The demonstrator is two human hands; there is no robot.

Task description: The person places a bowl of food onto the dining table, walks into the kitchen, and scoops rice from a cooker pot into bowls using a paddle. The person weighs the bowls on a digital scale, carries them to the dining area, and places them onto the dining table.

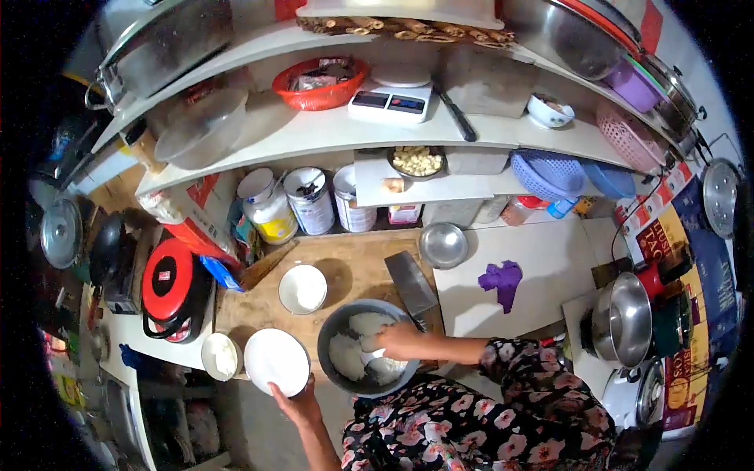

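Observation:
My left hand grips the rim of a white bowl, tilted so that its inside faces me; I see no food in it. Beside it is a grey pot of white rice. Inside the pot, my right hand is closed around a white rice paddle, whose blade touches the rice and whose handle is mostly hidden. Two more white bowls stand close by: one bowl behind the pot and one bowl at the left, both with something white inside.
A cleaver lies on the wooden board behind the pot, near a metal bowl. At the left stands a red cooker. A purple cloth-like item lies to the right. Shelves with a white scale span the back.

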